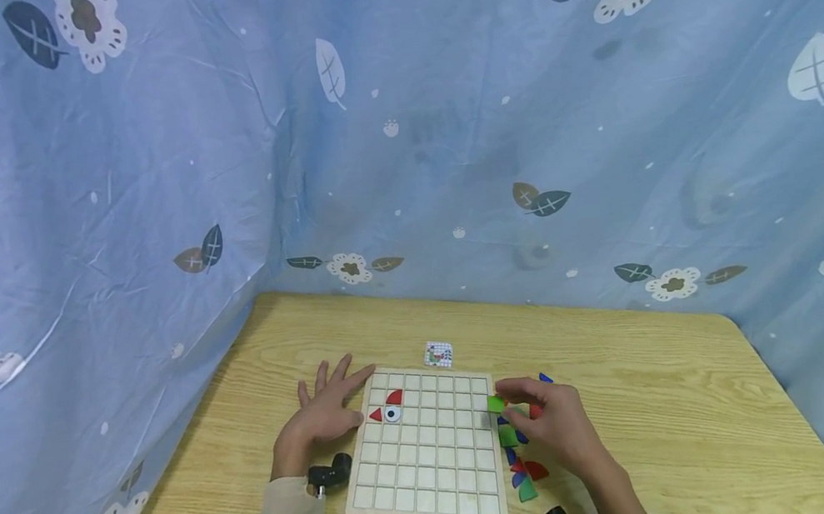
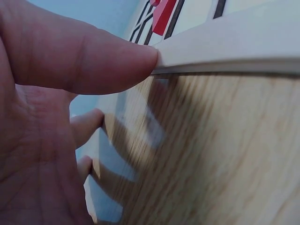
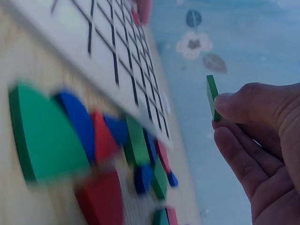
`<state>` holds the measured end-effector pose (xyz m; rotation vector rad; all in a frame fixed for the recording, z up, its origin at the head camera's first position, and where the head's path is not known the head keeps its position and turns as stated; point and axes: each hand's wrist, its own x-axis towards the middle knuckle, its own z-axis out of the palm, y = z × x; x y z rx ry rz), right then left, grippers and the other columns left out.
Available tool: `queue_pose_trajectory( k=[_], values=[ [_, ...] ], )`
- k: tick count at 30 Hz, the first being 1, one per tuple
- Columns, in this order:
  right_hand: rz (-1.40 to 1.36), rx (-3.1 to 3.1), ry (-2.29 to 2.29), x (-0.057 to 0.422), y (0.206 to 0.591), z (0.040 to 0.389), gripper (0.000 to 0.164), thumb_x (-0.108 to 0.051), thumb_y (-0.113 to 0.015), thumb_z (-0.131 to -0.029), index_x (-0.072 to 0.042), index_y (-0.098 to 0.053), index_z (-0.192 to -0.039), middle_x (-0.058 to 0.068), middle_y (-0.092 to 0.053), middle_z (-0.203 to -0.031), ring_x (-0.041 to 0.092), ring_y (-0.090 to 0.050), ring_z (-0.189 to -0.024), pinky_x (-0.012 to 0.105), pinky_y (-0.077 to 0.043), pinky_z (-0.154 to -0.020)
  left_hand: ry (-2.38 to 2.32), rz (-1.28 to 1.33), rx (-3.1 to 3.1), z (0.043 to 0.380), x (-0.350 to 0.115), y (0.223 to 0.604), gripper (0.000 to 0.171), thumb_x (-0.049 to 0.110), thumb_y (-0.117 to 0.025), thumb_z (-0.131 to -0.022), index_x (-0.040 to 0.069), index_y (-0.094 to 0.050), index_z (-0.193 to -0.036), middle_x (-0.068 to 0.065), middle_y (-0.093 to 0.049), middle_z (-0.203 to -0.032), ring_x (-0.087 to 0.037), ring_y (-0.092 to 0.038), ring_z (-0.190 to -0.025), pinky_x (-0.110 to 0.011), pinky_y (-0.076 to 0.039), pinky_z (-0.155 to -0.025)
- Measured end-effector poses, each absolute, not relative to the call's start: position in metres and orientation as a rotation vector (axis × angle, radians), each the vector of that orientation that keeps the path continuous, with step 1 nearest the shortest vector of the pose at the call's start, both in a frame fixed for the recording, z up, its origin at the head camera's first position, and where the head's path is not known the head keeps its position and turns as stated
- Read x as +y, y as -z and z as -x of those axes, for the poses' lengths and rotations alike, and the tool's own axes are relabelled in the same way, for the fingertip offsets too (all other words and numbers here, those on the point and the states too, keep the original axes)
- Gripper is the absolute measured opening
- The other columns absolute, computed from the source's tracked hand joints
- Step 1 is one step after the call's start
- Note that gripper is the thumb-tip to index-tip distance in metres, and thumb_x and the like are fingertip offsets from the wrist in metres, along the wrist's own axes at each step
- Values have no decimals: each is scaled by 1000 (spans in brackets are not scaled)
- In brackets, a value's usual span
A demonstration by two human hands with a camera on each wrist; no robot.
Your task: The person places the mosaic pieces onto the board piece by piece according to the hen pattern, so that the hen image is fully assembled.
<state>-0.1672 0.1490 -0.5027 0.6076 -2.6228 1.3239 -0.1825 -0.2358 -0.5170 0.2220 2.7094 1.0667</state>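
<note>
A pale wooden grid board (image 1: 433,456) lies on the table. Near its upper left corner sit a red quarter-round piece (image 1: 395,397), a red triangle (image 1: 376,415) and a white eye tile (image 1: 392,414). My left hand (image 1: 326,412) rests at the board's left edge with its fingers spread; in the left wrist view the thumb (image 2: 108,63) touches the rim. Beside the board's right edge, my right hand (image 1: 557,418) pinches a flat green piece (image 3: 212,97) between thumb and fingers, raised above the loose pieces.
Several loose red, blue and green pieces, among them a green quarter-round piece (image 3: 47,136), lie along the board's right side. A small picture card (image 1: 438,354) lies beyond the board's far edge. Blue patterned cloth (image 1: 447,161) hangs behind and left of the wooden table (image 1: 662,415).
</note>
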Motion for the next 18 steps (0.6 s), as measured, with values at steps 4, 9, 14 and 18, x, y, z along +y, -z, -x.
queue_pose_trajectory(
  k=[4, 9, 14, 18],
  values=[
    [-678, -2607, -1363, 132, 507, 162, 38, 4, -86, -88, -5, -80, -124, 8, -84, -117, 22, -82, -103, 45, -67, -90, -1066, -220, 2710, 183, -236, 518, 89, 1, -67, -82, 19, -48, -167, -23, -14, -183, -57, 11, -167, -87, 15, -119],
    [-731, -2623, -1387, 113, 515, 161, 37, 1, -86, -90, -7, -80, -125, 4, -84, -118, 22, -82, -104, 42, -67, -91, -1083, -205, 2692, 182, -235, 517, 90, 0, -66, -82, 20, -48, -167, -22, -13, -184, -55, 12, -167, -86, 16, -119],
    [-775, -2598, -1437, 97, 520, 163, 34, 1, -85, -90, -6, -81, -123, 3, -84, -116, 21, -82, -102, 39, -67, -92, -1077, -201, 2694, 182, -235, 516, 90, -1, -66, -82, 21, -48, -167, -21, -13, -184, -55, 12, -167, -86, 16, -119],
    [-841, -2570, -1468, 84, 521, 165, 33, 2, -85, -89, -4, -81, -121, 7, -84, -115, 22, -82, -101, 39, -67, -91, -1069, -196, 2701, 182, -236, 516, 90, 0, -66, -82, 21, -48, -167, -21, -13, -184, -55, 11, -167, -86, 15, -120]
  ],
)
